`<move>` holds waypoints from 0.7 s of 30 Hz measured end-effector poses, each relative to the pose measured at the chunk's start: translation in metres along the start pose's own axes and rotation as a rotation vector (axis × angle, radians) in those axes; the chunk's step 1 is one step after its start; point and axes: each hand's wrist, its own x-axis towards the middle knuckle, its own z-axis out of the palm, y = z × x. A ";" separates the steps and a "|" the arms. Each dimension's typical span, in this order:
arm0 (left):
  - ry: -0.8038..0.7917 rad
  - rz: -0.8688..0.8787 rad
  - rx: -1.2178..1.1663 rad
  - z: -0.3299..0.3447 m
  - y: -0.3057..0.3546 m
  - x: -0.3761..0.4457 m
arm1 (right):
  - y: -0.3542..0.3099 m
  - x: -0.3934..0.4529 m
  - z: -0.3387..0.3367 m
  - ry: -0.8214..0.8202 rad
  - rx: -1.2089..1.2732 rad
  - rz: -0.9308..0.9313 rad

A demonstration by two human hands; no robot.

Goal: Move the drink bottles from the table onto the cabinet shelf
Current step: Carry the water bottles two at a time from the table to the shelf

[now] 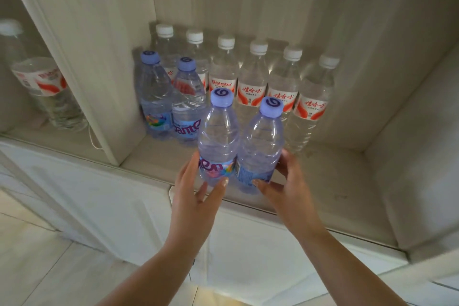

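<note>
My left hand [198,191] grips one purple-capped bottle [218,141], right hand [285,181] its twin [260,149]; shelf [323,181] beneath. Slide both forward beside purple pair [169,104] ahead, upright, then release.

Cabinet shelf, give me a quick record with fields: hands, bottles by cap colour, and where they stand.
left hand: fingers curled round the left purple-cap bottle
right hand: grips the right purple-cap bottle
held bottles: upright, side by side, at the shelf front
purple caps further in: two, at the left
white caps: six in the back row
left compartment: one more white-cap bottle
</note>
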 end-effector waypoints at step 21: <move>0.141 -0.111 -0.011 0.028 -0.009 0.072 | 0.018 0.079 0.017 0.064 -0.126 -0.047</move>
